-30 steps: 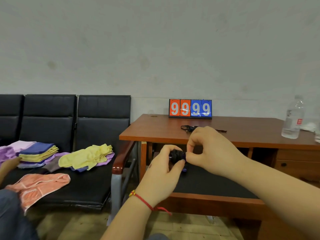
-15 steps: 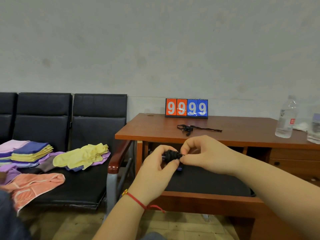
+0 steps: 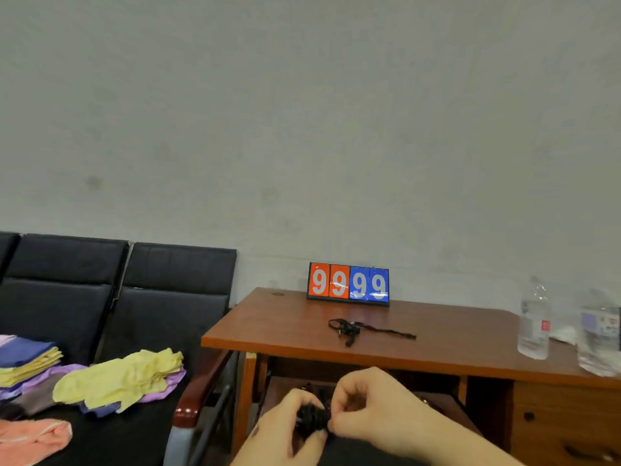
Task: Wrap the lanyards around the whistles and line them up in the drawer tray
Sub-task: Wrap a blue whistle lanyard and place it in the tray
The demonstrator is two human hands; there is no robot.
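Note:
Low in the view, my left hand (image 3: 284,432) and my right hand (image 3: 373,406) pinch a small whistle (image 3: 312,419) bundled in black lanyard cord, held between their fingertips. They hover in front of the open drawer tray (image 3: 440,403) under the desktop; its dark inside is mostly hidden by my hands. A second whistle with a loose black lanyard (image 3: 353,329) lies on the wooden desk (image 3: 289,327), its cord trailing to the right.
A red and blue scoreboard (image 3: 348,283) reading 9999 stands at the desk's back edge. Two water bottles (image 3: 534,322) stand at the right. Black chairs (image 3: 144,297) on the left carry yellow (image 3: 121,380), purple and orange cloths. Desk drawers (image 3: 564,422) sit at the right.
The camera has tilted upward, so my hands and the bundled whistle now sit at the bottom edge. Both hands have stayed pinched on the bundle.

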